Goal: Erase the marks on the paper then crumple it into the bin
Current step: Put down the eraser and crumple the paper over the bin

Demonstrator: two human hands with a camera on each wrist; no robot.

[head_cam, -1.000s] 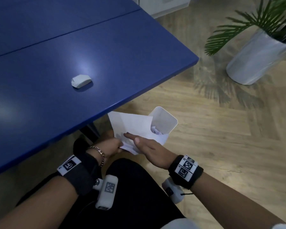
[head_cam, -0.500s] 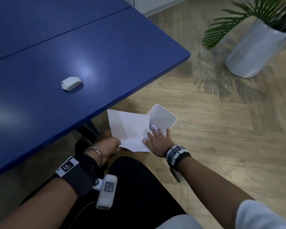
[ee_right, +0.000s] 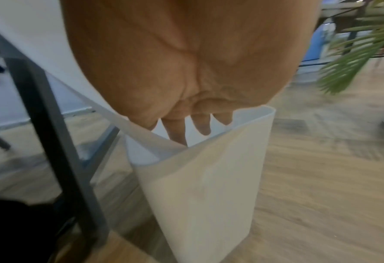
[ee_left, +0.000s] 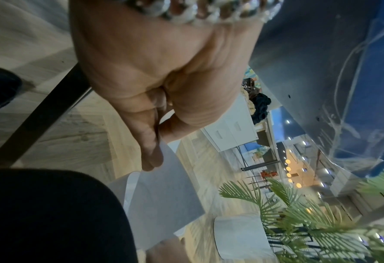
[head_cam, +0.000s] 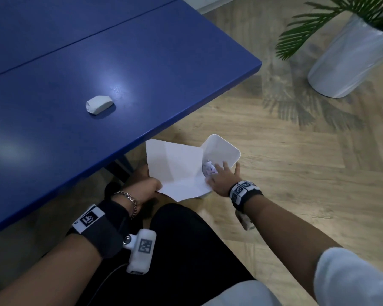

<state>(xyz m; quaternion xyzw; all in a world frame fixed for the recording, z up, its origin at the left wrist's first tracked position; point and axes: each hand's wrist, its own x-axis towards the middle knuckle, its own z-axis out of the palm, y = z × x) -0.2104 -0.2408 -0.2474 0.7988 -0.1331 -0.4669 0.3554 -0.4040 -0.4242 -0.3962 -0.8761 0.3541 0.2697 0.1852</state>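
A creased white sheet of paper (head_cam: 175,168) hangs below the blue table's edge, its right side reaching the mouth of the white bin (head_cam: 224,146) on the floor. My left hand (head_cam: 158,188) pinches the sheet's lower left corner; the left wrist view shows this pinch (ee_left: 157,142) on the paper (ee_left: 163,195). My right hand (head_cam: 221,173) is over the bin mouth, fingers straight and spread, by the sheet's right edge. In the right wrist view its fingers (ee_right: 175,128) point down into the bin (ee_right: 208,186). A crumpled paper ball (head_cam: 209,170) lies inside. The white eraser (head_cam: 100,104) rests on the table.
The blue table (head_cam: 164,62) overhangs on the left, and its dark leg (ee_right: 51,124) stands close beside the bin. A white planter (head_cam: 349,62) with a palm stands at the far right on the wooden floor. My black-clad lap (head_cam: 186,250) is just below the hands.
My right hand slid right, off the sheet's middle to over the bin mouth, and the sheet's right edge now bends toward the bin. The left hand kept its pinch.
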